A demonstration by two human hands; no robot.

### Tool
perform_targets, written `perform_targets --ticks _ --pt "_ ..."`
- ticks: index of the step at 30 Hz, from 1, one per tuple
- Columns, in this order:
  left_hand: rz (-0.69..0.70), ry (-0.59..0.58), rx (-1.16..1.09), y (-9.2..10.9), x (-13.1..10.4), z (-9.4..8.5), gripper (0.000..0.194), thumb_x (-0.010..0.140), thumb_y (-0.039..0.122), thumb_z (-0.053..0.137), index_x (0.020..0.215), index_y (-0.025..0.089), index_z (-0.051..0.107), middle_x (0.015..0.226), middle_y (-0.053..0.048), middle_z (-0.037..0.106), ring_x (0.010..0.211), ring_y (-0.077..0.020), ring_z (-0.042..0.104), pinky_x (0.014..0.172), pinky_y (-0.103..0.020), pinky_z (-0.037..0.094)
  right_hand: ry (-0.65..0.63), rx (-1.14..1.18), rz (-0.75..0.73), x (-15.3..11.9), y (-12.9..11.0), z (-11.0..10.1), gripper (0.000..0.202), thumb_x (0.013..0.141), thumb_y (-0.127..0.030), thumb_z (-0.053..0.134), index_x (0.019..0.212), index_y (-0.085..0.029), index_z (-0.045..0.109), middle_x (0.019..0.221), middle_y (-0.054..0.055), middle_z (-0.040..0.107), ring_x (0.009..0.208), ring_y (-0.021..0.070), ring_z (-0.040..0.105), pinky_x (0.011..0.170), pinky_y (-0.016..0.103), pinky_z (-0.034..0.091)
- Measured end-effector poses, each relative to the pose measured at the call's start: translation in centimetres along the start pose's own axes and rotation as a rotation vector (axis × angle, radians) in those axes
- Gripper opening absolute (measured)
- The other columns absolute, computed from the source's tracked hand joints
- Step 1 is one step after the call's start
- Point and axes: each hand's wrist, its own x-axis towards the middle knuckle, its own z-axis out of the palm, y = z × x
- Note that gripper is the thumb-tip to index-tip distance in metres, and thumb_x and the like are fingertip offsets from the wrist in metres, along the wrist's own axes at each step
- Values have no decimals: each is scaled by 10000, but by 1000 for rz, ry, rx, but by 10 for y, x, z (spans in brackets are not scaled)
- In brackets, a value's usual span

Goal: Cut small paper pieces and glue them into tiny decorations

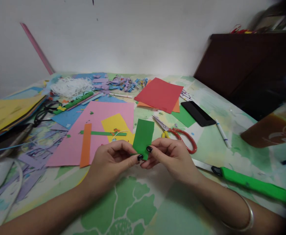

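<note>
A small rectangle of green paper stands tilted up between my hands above the table. My left hand pinches its lower left edge between thumb and fingers. On the lower right edge, my right hand pinches it too, thumb on the near face. Behind it lie red-handled scissors, blades pointing back left. To the left is a pink sheet bearing a yellow paper piece, an orange strip and a thin green strip.
Right of my hands lies a green-handled cutter. Beyond are a red sheet, a black phone, a marker and a cup of brown drink. White string and paper scraps sit at the back left, yellow sheets nearer.
</note>
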Motion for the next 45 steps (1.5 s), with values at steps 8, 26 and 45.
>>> perform_targets --ticks 8,26,45 --pt "-49 17 -6 -1 -1 0 105 651 162 756 625 157 654 603 24 644 561 -82 595 530 -168 464 -5 -10 7 -1 -3 0 202 818 -342 659 780 -145 648 649 37 717 611 144 711 630 252 596" --pt "-89 28 -9 -1 -1 1 155 649 212 774 613 155 634 568 16 641 530 -100 603 496 -186 471 2 7 45 -1 9 3 151 763 -286 702 726 -155 636 641 19 703 622 143 709 627 253 591" --pt "1 60 0 -1 2 5 319 636 159 772 750 196 476 560 95 557 513 -67 581 499 -153 453 78 -102 -9 0 18 11 158 821 -192 544 665 -172 531 598 -11 607 485 89 601 480 199 513"
